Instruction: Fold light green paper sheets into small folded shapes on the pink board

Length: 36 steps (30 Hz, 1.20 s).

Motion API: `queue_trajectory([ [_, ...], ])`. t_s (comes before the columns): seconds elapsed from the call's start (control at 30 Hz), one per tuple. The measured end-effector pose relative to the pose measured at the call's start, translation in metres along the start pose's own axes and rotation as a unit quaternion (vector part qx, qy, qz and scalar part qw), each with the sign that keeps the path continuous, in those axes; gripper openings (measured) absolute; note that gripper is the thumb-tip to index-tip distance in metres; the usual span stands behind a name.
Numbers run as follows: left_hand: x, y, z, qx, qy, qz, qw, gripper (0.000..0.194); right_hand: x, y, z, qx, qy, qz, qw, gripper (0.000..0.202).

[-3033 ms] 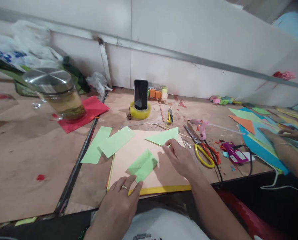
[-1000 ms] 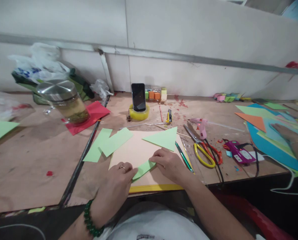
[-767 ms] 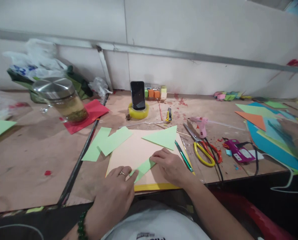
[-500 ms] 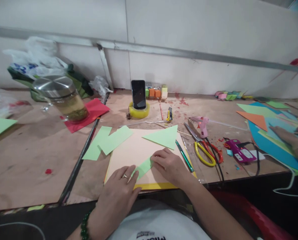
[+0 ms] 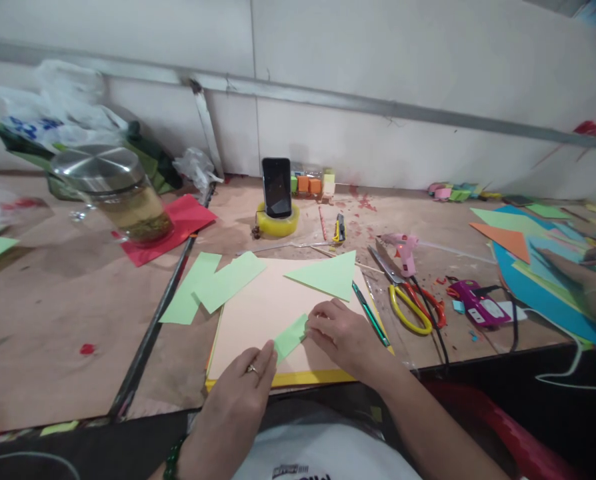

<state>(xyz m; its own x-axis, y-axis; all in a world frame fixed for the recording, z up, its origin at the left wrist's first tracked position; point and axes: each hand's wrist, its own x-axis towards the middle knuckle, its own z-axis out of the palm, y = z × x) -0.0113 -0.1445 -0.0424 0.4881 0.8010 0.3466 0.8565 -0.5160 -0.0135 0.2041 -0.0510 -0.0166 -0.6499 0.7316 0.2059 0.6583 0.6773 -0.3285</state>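
Note:
A narrow strip of light green paper (image 5: 291, 338) lies slantwise on a stack of pale peach paper (image 5: 258, 320) with yellow edges. My left hand (image 5: 243, 387), with a ring, has its fingers closed together at the strip's lower left end. At the upper right end, the bent fingers of my right hand (image 5: 335, 333) pinch the strip. Beyond it lies a light green paper triangle (image 5: 328, 274). Two wider green paper strips (image 5: 233, 281) overlap at the left edge of the stack. A green pen (image 5: 371, 313) rests along the right side.
Scissors (image 5: 408, 307), a pink glue gun (image 5: 406, 253) and a purple device (image 5: 481, 303) with cords are to the right. A phone (image 5: 277, 188) stands in a yellow tape roll (image 5: 278, 220). A glass jar (image 5: 128, 200) sits on red paper. Another person's hand (image 5: 563, 267) touches coloured sheets.
My left hand has drawn slightly down along the strip, baring more of its lower left end. My right hand has shifted slightly to the right. The view has moved a little.

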Motion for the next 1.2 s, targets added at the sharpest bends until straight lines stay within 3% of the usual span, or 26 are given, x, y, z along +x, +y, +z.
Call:
queue_trajectory([
  [0.1, 0.005, -0.001, -0.007, -0.016, 0.003, 0.012, 1.000, 0.040, 0.005, -0.006, -0.004, -0.029, -0.043, 0.038, 0.998, 0.026],
  [0.23, 0.021, 0.002, -0.014, -0.045, -0.091, -0.030, 0.994, 0.018, 0.018, -0.012, -0.009, -0.050, -0.112, 0.120, 0.985, 0.028],
  [0.3, 0.029, 0.004, -0.010, -0.016, -0.117, -0.036, 0.992, 0.018, 0.028, -0.013, -0.013, -0.047, -0.142, 0.161, 0.976, 0.029],
  [0.43, 0.036, 0.005, 0.003, 0.029, -0.126, -0.023, 0.991, 0.032, 0.049, -0.015, -0.021, -0.044, -0.208, 0.211, 0.954, 0.039],
  [0.6, 0.034, 0.003, 0.004, -0.001, -0.112, -0.028, 0.993, 0.026, 0.071, -0.019, -0.025, -0.077, -0.266, 0.209, 0.938, 0.045],
  [0.97, 0.029, 0.001, 0.006, 0.008, -0.114, -0.020, 0.993, 0.029, 0.067, 0.005, -0.027, 0.100, -0.271, 0.201, 0.936, 0.012],
  [1.1, 0.026, 0.002, 0.009, 0.004, -0.099, -0.025, 0.995, 0.030, 0.062, 0.008, -0.030, 0.146, -0.282, 0.223, 0.922, 0.013],
  [1.2, 0.027, 0.002, 0.008, 0.010, -0.096, -0.033, 0.995, 0.028, 0.064, 0.002, -0.028, 0.109, -0.273, 0.233, 0.927, 0.027],
])
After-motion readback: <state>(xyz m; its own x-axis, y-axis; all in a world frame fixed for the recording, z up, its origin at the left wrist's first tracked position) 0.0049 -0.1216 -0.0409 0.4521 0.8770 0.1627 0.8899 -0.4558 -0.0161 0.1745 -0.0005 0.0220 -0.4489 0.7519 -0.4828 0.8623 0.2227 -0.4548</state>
